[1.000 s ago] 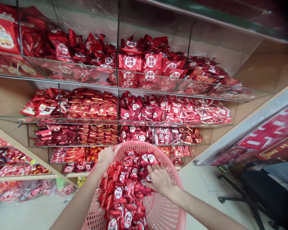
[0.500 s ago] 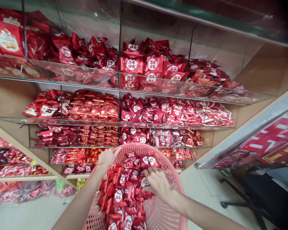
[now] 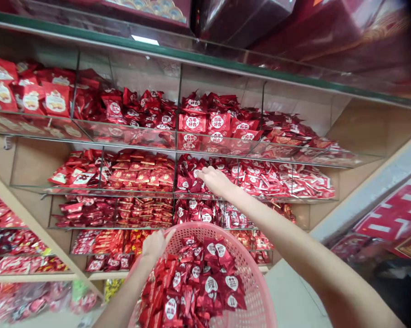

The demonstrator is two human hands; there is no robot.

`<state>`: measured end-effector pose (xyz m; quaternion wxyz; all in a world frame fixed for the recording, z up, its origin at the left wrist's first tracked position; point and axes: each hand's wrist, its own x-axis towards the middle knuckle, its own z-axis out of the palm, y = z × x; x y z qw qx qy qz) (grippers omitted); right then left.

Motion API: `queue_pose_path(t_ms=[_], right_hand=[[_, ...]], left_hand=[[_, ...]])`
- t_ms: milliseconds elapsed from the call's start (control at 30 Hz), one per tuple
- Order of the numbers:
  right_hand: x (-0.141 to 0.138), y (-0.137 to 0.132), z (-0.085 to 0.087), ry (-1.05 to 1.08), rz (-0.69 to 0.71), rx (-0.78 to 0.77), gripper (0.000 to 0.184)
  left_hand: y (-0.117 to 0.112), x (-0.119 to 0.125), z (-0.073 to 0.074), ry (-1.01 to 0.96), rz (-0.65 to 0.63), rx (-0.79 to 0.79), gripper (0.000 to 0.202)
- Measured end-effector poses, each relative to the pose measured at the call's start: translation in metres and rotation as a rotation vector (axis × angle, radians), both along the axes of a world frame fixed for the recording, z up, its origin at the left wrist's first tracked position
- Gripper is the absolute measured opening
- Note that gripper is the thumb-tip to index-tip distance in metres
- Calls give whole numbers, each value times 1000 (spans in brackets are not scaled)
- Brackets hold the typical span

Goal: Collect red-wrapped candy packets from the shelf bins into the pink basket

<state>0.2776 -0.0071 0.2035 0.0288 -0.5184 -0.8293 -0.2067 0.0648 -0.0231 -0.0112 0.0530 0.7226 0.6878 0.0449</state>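
Observation:
My left hand point(image 3: 155, 245) grips the rim of a pink plastic basket point(image 3: 260, 278), thumb stretched along the edge. Inside the basket lies a heap of small red candy packets point(image 3: 210, 284) with white oval labels, beside narrower bright red ones on the left. My right hand point(image 3: 212, 179) is stretched over the basket to a glass-fronted shelf. Its fingers are curled at a dark red candy packet point(image 3: 196, 173) on the pile there. Part of that pile is hidden behind the hand.
Glass shelves point(image 3: 130, 193) with dividers hold rows of red packets. Dark red boxes point(image 3: 243, 20) stand on the glass above. A slanted wooden board point(image 3: 38, 218) crosses at left, with bagged goods point(image 3: 31, 300) below. Pale floor point(image 3: 294, 291) shows at right.
My right hand has left the packets in the basket and moved up and forward to the middle shelf. More packets now cover the basket's right side. My left hand keeps holding the rim.

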Motion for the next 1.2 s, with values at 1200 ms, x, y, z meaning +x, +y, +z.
queue_pose_path(t_ms=[1200], right_hand=[[-34,67,-36,123,-64,-194,46]], left_hand=[[1,-3,-6,-18,-5,43,72]])
